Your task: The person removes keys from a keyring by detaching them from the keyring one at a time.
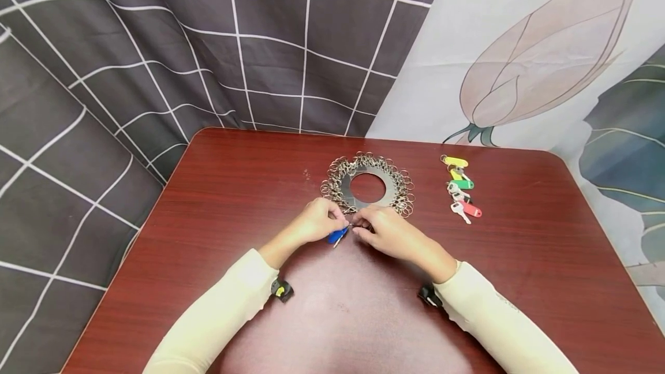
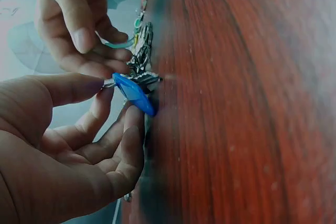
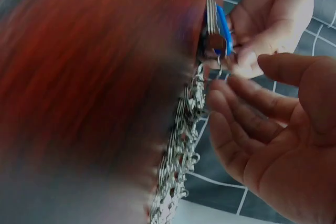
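Note:
In the head view a blue key tag with a key hangs at my left hand. The left thumb and forefinger pinch the tag's small metal ring, and the other fingers curl below. My right hand is just to the right, its fingertips close to the ring. In the right wrist view the right thumb stands apart from the bent fingers, with nothing seen between them; whether a fingertip touches the ring is unclear. Beyond both hands lies a flat metal disc with a round hole, edged with many wire rings.
At the right of the reddish-brown table lie keys with a yellow tag, a green tag and a red tag. A dark checked curtain hangs behind the table's far edge.

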{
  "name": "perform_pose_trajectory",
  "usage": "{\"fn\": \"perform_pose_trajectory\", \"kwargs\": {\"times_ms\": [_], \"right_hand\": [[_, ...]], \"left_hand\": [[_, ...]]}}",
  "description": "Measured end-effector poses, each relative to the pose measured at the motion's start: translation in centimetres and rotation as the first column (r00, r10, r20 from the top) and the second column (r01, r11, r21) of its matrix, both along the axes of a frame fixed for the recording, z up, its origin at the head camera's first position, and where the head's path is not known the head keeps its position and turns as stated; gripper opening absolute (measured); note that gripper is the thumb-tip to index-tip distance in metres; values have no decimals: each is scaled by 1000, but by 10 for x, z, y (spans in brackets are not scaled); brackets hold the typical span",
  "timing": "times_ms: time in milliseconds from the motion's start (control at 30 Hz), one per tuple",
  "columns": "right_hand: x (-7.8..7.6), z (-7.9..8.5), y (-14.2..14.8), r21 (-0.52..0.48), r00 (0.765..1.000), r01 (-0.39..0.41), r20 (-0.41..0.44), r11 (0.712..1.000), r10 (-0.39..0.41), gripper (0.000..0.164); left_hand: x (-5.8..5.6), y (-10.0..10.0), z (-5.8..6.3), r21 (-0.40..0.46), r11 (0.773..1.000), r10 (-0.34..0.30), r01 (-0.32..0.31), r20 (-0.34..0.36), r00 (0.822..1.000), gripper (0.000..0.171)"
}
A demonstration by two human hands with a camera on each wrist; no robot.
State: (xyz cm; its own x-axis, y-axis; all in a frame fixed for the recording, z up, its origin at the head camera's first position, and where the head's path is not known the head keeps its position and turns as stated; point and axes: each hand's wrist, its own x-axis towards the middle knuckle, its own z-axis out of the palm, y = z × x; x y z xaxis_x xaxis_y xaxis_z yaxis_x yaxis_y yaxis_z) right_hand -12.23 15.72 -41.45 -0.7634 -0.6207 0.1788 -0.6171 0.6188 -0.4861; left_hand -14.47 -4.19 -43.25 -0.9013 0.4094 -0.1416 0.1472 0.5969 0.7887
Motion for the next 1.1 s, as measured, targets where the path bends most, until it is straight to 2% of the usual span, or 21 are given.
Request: {"fn": "perform_pose_trajectory", "kwargs": {"times_ms": [133,267,333,500,700,867,1100], "right_hand": [[1,-1,-4,-10,999,39,3,999,-39,12],[2,1,-6,-19,998,59,19,998,-58,10],[3,2,-8,-17,997,65,30,998,-64,11],[4,0,-9,-17,994,90,69,996,-89,13],[4,-3,-8,-31,989,140,52,990,-138,13],[2,-5,-8,-43,984,176,-10,983,-177,9],[-1,-3,-5,-81,978,200,-40,976,-204,6]], "left_hand": [[3,1,0,102,994,28,-36,83,996,13],[6,4,0,218,971,55,-96,187,981,12],[7,6,0,262,958,63,-118,207,976,11],[10,13,0,325,936,74,-133,186,980,10],[12,19,1,324,933,114,-159,152,982,14],[13,22,5,304,942,120,-144,98,988,16],[12,22,12,199,970,146,-140,-18,989,17]]}}
